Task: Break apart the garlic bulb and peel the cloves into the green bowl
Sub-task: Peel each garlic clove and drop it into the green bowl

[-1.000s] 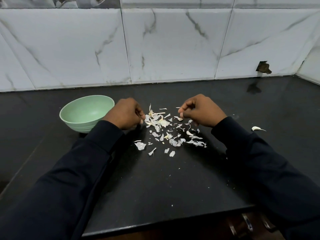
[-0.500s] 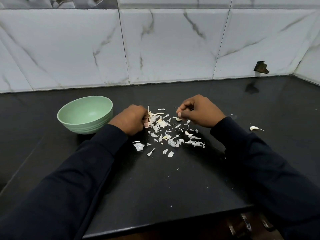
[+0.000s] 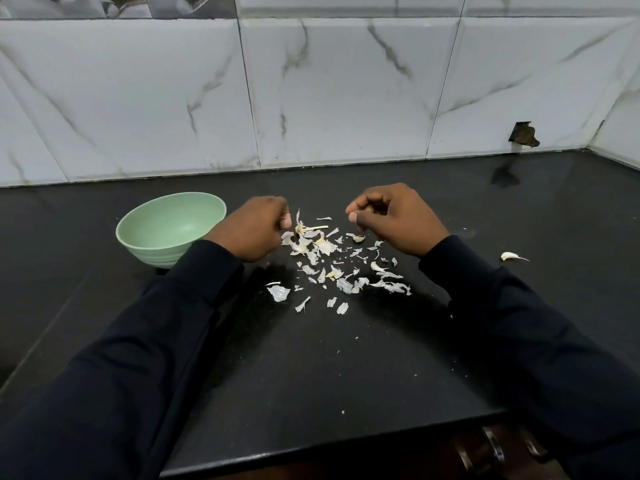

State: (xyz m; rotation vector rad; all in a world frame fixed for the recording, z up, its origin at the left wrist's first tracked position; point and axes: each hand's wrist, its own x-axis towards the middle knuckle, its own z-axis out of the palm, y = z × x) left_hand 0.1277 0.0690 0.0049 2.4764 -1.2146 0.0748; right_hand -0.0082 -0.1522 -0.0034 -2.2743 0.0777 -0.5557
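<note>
The green bowl (image 3: 156, 252) stands on the black counter at the left, and no clove shows inside it. My left hand (image 3: 254, 232) hovers between the bowl and a pile of papery garlic skins (image 3: 323, 261), fingers curled with the thumb toward the pile; whatever it may hold is hidden. My right hand (image 3: 393, 220) is at the pile's far right, fingers curled, thumb against forefinger, with nothing visible in it. Two small cloves (image 3: 358, 238) (image 3: 377, 266) lie among the skins. A third clove (image 3: 509, 256) lies apart at the right.
Marble-patterned wall tiles (image 3: 329, 98) close off the back of the counter, with a broken hole (image 3: 524, 135) at the right. The counter's front edge (image 3: 329, 448) runs below my dark sleeves, with metal handles (image 3: 491, 446) beneath it.
My left hand dipped right into the edge of the skin pile, then drew back slightly. My right hand has stayed almost still.
</note>
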